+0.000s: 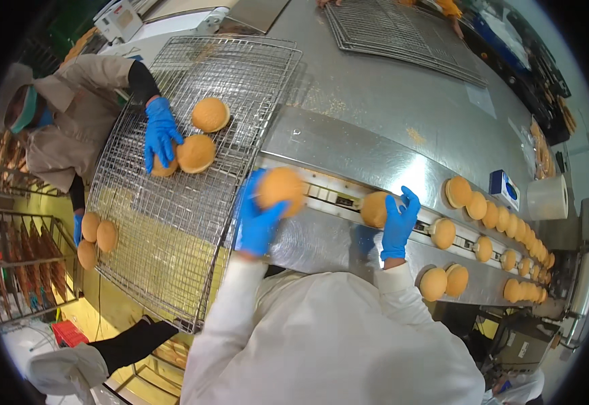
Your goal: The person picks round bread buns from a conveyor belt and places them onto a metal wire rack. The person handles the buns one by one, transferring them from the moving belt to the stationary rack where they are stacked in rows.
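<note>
My left hand (256, 231), in a blue glove, grips a round golden bun (282, 190) at the left end of the narrow conveyor (321, 194). Thumb and fingers lie on either side of this bun, slightly blurred by motion. Against a second bun (373, 210) on the conveyor rests the thumb side of my right hand (397, 233), also gloved in blue. Its fingers point up and apart, with that bun to their left rather than between them. Farther right, single buns (443, 233) sit spaced along the conveyor.
Rows of buns (490, 215) stand on the metal ledges either side. To my left, a co-worker's blue-gloved hand (161, 133) touches a bun on a large wire rack (166, 223) holding several more. More wire racks (402, 37) lie at the far side; a white paper roll (547, 198) stands right.
</note>
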Action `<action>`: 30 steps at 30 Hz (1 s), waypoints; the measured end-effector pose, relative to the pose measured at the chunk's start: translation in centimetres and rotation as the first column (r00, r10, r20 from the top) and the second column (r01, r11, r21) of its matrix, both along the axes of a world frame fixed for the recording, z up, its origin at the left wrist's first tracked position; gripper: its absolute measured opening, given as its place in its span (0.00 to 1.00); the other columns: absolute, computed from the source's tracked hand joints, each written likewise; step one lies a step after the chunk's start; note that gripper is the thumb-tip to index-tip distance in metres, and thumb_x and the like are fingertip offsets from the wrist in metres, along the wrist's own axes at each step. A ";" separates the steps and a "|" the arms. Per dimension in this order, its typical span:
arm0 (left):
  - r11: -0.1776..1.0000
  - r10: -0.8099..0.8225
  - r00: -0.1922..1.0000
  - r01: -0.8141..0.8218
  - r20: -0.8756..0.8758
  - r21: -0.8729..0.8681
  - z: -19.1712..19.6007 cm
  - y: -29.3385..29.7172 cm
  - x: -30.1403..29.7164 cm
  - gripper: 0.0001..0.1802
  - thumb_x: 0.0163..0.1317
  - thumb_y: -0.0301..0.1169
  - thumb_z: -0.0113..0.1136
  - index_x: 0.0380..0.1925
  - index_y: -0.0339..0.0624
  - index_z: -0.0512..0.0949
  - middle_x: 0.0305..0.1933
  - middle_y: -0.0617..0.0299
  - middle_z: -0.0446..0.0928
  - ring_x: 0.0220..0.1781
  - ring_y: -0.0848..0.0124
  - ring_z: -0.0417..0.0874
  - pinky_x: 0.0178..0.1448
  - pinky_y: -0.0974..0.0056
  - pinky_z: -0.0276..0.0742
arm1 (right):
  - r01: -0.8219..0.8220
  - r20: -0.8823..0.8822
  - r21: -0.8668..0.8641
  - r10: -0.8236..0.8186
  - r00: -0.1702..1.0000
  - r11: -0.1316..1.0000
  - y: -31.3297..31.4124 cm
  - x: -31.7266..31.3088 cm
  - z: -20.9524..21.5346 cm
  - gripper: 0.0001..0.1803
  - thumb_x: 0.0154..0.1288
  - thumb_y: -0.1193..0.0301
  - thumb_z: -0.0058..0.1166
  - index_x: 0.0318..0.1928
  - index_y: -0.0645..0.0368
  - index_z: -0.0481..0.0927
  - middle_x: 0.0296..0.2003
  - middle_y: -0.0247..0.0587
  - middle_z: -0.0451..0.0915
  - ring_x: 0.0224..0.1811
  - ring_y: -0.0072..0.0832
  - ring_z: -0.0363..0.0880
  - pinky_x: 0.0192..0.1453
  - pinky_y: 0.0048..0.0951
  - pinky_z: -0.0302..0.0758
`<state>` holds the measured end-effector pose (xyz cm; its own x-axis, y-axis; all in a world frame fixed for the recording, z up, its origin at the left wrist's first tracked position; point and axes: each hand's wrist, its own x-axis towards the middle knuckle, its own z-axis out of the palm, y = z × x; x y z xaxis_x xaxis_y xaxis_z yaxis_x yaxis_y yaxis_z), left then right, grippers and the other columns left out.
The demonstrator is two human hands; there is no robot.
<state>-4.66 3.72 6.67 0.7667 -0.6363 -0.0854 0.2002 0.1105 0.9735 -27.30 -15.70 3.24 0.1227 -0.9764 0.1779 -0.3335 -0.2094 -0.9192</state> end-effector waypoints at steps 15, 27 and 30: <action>0.722 0.437 0.554 -0.686 0.709 0.092 -0.2 4.2 11.6 0.28 0.58 0.40 0.67 0.55 0.36 0.75 0.57 0.42 0.74 0.60 0.47 0.74 0.64 0.48 0.70 | -0.672 0.084 0.104 0.666 0.741 0.734 4.7 25.9 2.8 0.22 0.63 0.60 0.63 0.52 0.61 0.79 0.51 0.48 0.79 0.54 0.38 0.78 0.60 0.37 0.72; 0.727 0.280 0.659 -0.621 0.698 0.294 -4.6 9.9 22.9 0.44 0.48 0.36 0.78 0.64 0.33 0.67 0.61 0.48 0.67 0.62 0.53 0.71 0.68 0.52 0.67 | -0.737 -0.105 0.141 0.750 0.653 0.661 15.8 30.7 2.1 0.40 0.46 0.54 0.74 0.53 0.59 0.67 0.47 0.58 0.78 0.50 0.55 0.78 0.54 0.46 0.76; 0.761 0.372 0.707 -0.603 0.601 0.238 -3.1 9.6 19.9 0.43 0.47 0.32 0.78 0.63 0.35 0.68 0.60 0.51 0.67 0.61 0.56 0.71 0.68 0.53 0.68 | -0.795 0.245 0.259 0.759 0.603 0.548 14.6 25.0 3.3 0.41 0.52 0.64 0.72 0.62 0.58 0.61 0.53 0.53 0.75 0.55 0.48 0.77 0.59 0.43 0.75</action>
<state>15.21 13.33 3.54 0.9576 -0.1536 0.2438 -0.2839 -0.3584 0.8893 -2.28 -1.10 6.52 0.8615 -0.5045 -0.0571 -0.0922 -0.0450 -0.9947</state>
